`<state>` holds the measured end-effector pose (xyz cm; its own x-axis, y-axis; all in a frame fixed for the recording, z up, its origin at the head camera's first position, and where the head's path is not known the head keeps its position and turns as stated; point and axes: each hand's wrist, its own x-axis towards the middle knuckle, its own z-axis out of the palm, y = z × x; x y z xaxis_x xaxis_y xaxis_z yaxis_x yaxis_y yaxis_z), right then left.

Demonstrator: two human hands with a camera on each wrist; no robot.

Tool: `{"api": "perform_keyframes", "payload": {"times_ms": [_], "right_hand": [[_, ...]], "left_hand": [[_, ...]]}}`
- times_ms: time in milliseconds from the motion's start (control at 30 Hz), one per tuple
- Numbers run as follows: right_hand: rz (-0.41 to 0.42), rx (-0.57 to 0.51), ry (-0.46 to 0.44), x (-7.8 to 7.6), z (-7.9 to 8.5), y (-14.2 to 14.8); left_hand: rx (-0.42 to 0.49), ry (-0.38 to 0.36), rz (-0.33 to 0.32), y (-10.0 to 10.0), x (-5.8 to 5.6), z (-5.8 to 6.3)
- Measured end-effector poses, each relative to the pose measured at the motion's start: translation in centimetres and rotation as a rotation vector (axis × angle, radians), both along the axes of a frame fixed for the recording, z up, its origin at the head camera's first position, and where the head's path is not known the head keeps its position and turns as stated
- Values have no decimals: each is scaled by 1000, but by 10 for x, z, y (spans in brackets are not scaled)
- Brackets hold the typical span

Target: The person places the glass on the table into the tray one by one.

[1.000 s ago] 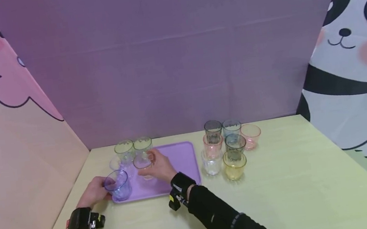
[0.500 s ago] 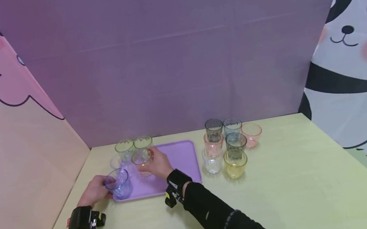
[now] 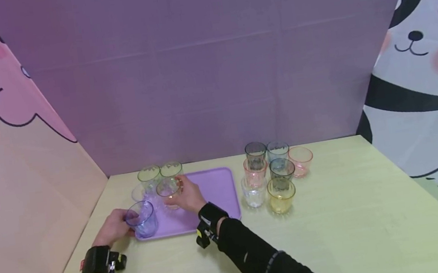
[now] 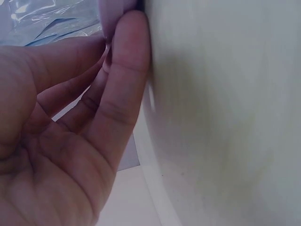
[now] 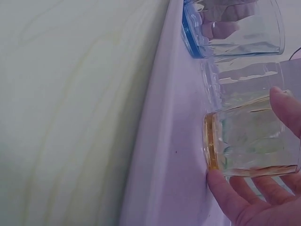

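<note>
My left hand (image 3: 111, 229) is at the front left corner of the purple tray (image 3: 216, 196). In the left wrist view its thumb and fingers pinch the tray's edge (image 4: 111, 16). Just beyond them a blue glass (image 3: 144, 223) stands upright on the tray. My right hand (image 3: 190, 197) grips an amber-tinted glass (image 5: 254, 141), thumb on one side and fingers on the other. The base of this glass is at the tray surface; whether it bears weight there I cannot tell. Behind it are two green-rimmed glasses (image 3: 149, 174) and a clear glass (image 3: 138, 192), partly hidden.
Right of the tray, several tinted glasses stand close together on the pale table (image 3: 355, 211), among them a yellow glass (image 3: 282, 199), a clear glass (image 3: 254, 193) and a pink glass (image 3: 301, 160). A purple wall (image 3: 213, 87) rises behind the table.
My right hand has moved slightly left with the amber glass, a little nearer the other glasses on the tray. The left hand has stayed at the tray's corner.
</note>
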<state>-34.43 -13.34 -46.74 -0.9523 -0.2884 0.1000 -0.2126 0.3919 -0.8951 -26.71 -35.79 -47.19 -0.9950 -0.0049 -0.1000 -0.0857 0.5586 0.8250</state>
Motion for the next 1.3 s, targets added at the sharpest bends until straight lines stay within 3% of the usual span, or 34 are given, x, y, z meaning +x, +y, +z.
{"api": "perform_keyframes", "payload": {"times_ms": [667, 1000, 1300], "right_hand": [[8, 15, 13, 0, -3, 1], [68, 77, 17, 3, 0, 11], [137, 118, 43, 10, 14, 31]], "left_hand": [[-2, -7, 2, 0, 1, 0], [-15, -23, 9, 0, 2, 1], [-15, -2, 3, 1, 3, 3]]}}
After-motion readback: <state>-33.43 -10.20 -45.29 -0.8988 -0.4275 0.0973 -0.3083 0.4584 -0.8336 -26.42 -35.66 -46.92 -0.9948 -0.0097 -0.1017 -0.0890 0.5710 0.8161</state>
